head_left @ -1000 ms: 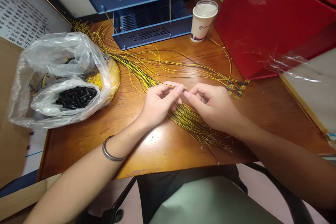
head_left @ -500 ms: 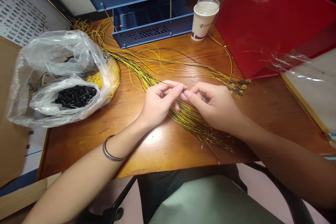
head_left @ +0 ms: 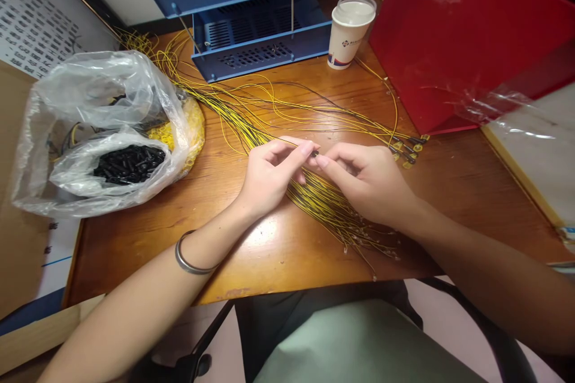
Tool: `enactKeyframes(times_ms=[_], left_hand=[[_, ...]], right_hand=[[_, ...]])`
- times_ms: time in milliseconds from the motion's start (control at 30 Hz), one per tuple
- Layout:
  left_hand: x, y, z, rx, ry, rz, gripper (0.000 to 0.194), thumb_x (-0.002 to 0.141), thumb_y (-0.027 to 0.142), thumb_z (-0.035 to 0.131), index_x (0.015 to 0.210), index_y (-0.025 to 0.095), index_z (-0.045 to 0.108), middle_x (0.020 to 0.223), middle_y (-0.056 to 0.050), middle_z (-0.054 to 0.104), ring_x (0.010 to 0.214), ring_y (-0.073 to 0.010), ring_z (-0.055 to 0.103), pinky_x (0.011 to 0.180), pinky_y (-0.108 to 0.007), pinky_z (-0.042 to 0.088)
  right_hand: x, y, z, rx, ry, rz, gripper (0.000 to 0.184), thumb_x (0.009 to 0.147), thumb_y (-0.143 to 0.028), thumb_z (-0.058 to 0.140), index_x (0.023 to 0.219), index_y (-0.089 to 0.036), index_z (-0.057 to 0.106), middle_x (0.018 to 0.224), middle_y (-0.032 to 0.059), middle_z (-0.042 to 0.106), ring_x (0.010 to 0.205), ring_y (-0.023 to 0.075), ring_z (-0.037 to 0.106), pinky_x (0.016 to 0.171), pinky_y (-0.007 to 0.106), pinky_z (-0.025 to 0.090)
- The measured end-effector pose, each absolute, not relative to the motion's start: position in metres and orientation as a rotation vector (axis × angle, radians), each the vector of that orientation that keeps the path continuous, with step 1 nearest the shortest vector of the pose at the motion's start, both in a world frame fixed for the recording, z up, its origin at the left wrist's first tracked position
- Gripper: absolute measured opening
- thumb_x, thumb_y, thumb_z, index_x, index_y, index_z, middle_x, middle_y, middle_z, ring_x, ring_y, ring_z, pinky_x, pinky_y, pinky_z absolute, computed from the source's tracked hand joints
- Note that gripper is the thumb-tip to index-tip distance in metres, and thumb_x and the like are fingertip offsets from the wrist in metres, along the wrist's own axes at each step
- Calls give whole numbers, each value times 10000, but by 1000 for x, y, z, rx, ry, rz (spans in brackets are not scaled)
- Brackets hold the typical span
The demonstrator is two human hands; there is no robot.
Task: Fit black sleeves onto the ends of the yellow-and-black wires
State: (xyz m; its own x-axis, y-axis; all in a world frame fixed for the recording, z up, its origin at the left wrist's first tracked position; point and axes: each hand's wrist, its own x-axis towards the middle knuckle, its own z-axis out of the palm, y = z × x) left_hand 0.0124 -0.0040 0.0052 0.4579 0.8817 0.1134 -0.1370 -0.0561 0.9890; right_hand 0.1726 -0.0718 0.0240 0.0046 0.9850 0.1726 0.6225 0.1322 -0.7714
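My left hand [head_left: 272, 173] is closed in a pinch on a thin wire, which runs in over the fingers from the bundle behind. A small black sleeve-like piece [head_left: 315, 154] shows between the tips of both hands. My right hand [head_left: 366, 179] pinches at the right end of this piece, thumb against forefinger; the exact contact is hidden by the fingers. Under both hands lies a thick bundle of yellow and black wires [head_left: 314, 200], their small clear ends fanned out toward the table's front edge. Several wires with black-sleeved ends [head_left: 406, 146] lie apart to the right.
On the left stands a clear plastic bag [head_left: 155, 81] with an inner bag of small black pieces [head_left: 130, 164] and yellow wire coils. Blue trays [head_left: 265, 60], a paper cup [head_left: 348, 42] and a red box [head_left: 449, 42] line the back of the wooden table [head_left: 157, 251].
My fingertips have parted slightly, so more of the black piece shows between them. My left hand has shifted a touch to the left; the rest looks the same.
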Motion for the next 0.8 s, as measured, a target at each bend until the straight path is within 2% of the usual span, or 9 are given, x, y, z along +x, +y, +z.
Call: enactKeyframes(times_ms=[367, 800], left_hand=[[12, -3, 6, 1397, 679, 951, 277, 847, 387, 750, 805, 113, 754, 670, -20, 719, 499, -56, 607, 499, -171, 504], [14, -4, 3, 1388, 778, 1064, 282, 829, 393, 767, 797, 113, 753, 698, -19, 720, 462, -40, 569, 471, -169, 481]], right_hand=[[173, -71, 22, -1562, -1732, 601, 280, 953, -277, 581, 731, -152, 699, 594, -22, 590, 520, 74, 427, 523, 242, 299], [170, -71, 23, -1572, -1717, 612, 323, 963, -318, 576, 694, -157, 655, 544, -41, 506, 491, 65, 370, 500, 244, 279]])
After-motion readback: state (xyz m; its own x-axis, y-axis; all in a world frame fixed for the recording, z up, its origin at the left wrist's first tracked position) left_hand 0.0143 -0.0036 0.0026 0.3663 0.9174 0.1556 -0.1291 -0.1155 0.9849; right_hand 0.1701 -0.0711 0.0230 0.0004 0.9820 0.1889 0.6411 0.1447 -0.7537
